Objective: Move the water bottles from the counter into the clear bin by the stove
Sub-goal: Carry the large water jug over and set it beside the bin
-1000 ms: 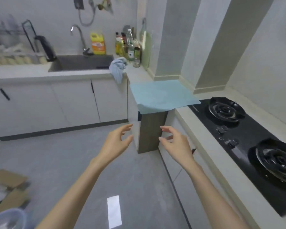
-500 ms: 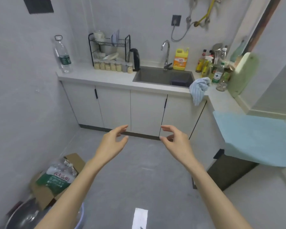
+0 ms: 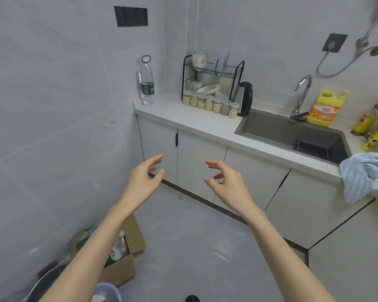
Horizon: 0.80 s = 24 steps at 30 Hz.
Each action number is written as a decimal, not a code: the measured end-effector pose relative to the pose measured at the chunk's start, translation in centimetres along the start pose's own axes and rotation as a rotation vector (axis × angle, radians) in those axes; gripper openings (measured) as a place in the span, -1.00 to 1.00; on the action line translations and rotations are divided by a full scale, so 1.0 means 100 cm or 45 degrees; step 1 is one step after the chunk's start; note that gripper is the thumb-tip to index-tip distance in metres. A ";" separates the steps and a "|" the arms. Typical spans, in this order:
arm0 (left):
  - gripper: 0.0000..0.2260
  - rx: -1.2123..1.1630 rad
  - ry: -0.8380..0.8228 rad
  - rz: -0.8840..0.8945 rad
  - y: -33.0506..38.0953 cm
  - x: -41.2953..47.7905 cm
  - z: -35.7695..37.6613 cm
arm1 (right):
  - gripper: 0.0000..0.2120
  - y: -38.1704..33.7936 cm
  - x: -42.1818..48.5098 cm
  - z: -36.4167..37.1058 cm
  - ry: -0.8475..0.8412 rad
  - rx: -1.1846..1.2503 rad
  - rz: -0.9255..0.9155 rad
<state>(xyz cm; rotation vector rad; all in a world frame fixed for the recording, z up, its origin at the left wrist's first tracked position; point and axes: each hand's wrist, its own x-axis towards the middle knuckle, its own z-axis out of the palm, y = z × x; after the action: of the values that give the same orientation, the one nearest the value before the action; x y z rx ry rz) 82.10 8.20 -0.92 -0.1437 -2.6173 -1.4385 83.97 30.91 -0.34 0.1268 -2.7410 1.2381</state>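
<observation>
A single water bottle (image 3: pixel 147 83) stands upright at the far left corner of the counter (image 3: pixel 183 119), close against the wall. It is clear, capped and wears a green label. Further along the back edge, a black dish rack (image 3: pixel 212 70) holds pale bowls and plates, with a row of small jars (image 3: pixel 207 103) of pale contents lined up in front of it. The sink (image 3: pixel 271 127) holds a dark object (image 3: pixel 314 146) at its right end. On the floor, an open cardboard box (image 3: pixel 127 264) holds plastic-wrapped goods with green print, partly hidden by the left forearm.

The left hand (image 3: pixel 143 182) and right hand (image 3: pixel 229 184) hover in front of the cabinet doors, palms facing, fingers loosely spread and holding nothing.

Against half a second ago, the view has swung left and nearer: the bottle sits closer to the centre, the blue mat has left the frame, and the hands keep the same empty pose.
</observation>
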 end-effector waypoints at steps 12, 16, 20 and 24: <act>-0.63 -0.018 0.205 -0.215 -0.024 0.171 -0.015 | -0.58 0.013 0.211 0.026 -0.277 0.024 -0.127; -0.62 -0.066 0.235 -0.248 -0.046 0.229 -0.018 | -0.58 0.017 0.275 0.047 -0.286 0.034 -0.167; -0.62 -0.121 0.269 -0.264 -0.073 0.298 -0.028 | -0.59 0.015 0.351 0.070 -0.234 0.078 -0.204; -0.61 -0.158 0.268 -0.281 -0.102 0.379 -0.045 | -0.60 0.009 0.436 0.093 -0.203 0.144 -0.189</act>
<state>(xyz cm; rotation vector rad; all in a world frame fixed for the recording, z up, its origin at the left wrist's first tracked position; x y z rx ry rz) 43.57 -0.67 -0.28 0.2769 -2.4349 -1.5875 40.00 23.48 -0.40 0.4508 -2.7302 1.3962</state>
